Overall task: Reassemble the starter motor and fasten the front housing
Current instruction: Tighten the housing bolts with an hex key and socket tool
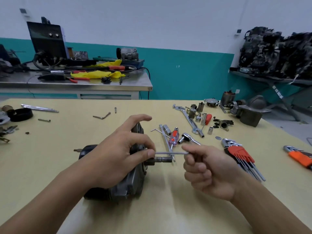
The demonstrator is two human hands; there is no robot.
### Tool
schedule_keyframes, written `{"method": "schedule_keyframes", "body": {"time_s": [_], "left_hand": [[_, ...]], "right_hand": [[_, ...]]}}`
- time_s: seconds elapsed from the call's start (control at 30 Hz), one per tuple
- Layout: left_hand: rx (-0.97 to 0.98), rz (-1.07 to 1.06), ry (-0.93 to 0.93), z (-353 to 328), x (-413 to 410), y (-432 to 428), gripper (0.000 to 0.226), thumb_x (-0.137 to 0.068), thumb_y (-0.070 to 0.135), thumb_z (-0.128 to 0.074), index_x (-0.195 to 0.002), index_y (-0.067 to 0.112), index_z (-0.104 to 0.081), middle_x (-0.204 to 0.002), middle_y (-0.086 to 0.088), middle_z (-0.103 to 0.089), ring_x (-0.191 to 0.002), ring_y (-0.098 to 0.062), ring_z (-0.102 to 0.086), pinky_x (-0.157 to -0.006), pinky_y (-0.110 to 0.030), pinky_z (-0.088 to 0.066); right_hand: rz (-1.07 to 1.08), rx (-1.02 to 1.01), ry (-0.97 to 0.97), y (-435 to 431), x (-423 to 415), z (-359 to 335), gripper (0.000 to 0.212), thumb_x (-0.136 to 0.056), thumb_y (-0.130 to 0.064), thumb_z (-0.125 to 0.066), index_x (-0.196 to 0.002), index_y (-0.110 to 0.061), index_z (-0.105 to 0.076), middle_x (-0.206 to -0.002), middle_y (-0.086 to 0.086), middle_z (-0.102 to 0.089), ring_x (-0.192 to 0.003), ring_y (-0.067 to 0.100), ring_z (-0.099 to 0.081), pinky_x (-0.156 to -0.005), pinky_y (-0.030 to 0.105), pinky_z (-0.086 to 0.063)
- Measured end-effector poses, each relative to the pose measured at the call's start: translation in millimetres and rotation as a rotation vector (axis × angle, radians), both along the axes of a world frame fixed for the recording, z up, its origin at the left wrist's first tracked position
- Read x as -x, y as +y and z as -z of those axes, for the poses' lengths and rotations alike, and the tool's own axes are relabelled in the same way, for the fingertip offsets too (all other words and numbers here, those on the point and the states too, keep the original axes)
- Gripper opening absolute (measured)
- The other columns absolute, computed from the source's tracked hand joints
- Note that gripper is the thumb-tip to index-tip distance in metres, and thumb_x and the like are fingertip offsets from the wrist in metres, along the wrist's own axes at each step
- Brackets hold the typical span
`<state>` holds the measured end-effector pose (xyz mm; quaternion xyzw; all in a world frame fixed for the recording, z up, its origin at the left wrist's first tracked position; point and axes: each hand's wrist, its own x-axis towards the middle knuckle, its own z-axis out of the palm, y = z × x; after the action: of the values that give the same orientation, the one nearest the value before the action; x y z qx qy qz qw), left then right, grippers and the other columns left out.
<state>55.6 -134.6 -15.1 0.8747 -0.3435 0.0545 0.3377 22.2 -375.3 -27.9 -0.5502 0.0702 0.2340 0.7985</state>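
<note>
The dark starter motor (128, 186) lies on its side on the yellow table (160, 208), its grey front housing facing right and its shaft (163, 159) sticking out. My left hand (118, 154) lies over the housing; its thumb and forefinger pinch the left end of a thin hex key (170, 153). My right hand (207, 171) pinches the key's right end between thumb and forefinger. The key runs level, just above the shaft.
Sockets, a ratchet (187, 138), a red-handled screwdriver (173, 136) and wrenches lie just beyond the hands. Two hex key sets in orange holders (240, 155) (298, 157) sit at the right. A second starter housing (249, 112) stands far right; loose bolts and a black ring (20, 114) lie left.
</note>
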Motion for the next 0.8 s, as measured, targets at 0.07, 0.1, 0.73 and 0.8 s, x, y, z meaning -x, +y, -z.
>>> {"method": "schedule_keyframes", "body": {"time_s": [0.07, 0.1, 0.73, 0.8], "left_hand": [[-0.016, 0.002, 0.005, -0.9, -0.1, -0.6, 0.033, -0.079, 0.066, -0.045, -0.09, 0.046, -0.069, -0.144, 0.042, -0.014, -0.132, 0.01, -0.035, -0.101, -0.023, -0.035], [-0.027, 0.001, 0.008, -1.2, 0.1, -0.7, 0.034, -0.079, 0.066, -0.044, -0.09, 0.045, -0.069, -0.144, 0.043, -0.013, -0.13, 0.01, -0.037, -0.099, -0.021, -0.035], [-0.07, -0.016, 0.008, -0.6, 1.4, -2.0, 0.032, -0.082, 0.065, -0.051, -0.09, 0.04, -0.071, -0.145, 0.041, -0.007, -0.135, 0.011, -0.026, -0.102, -0.026, -0.033], [-0.054, -0.014, 0.01, -1.0, 1.7, -2.4, 0.021, -0.084, 0.059, -0.058, -0.09, 0.044, -0.072, -0.145, 0.042, -0.009, -0.134, 0.014, -0.024, -0.103, -0.023, -0.03]], "right_hand": [[0.058, 0.44, -0.23, -3.4, 1.6, 1.9, 0.053, -0.098, -0.04, -0.053, -0.054, -0.013, -0.064, -0.045, 0.003, -0.049, -0.037, 0.013, -0.039, -0.035, 0.02, -0.031], [0.12, 0.666, -0.412, -2.8, 3.4, 3.4, 0.057, -0.096, -0.051, -0.053, -0.056, -0.013, -0.066, -0.048, 0.002, -0.053, -0.041, 0.013, -0.043, -0.04, 0.02, -0.036], [0.196, 0.153, -0.29, 15.7, 4.0, 4.2, 0.04, -0.085, -0.04, -0.062, -0.07, -0.004, -0.07, -0.051, 0.011, -0.056, -0.035, 0.015, -0.045, -0.034, 0.021, -0.036], [0.121, -0.029, -0.05, 16.4, 3.4, 1.0, 0.035, -0.084, -0.035, -0.061, -0.068, -0.006, -0.07, -0.051, 0.006, -0.052, -0.034, 0.011, -0.041, -0.031, 0.019, -0.032]]}}
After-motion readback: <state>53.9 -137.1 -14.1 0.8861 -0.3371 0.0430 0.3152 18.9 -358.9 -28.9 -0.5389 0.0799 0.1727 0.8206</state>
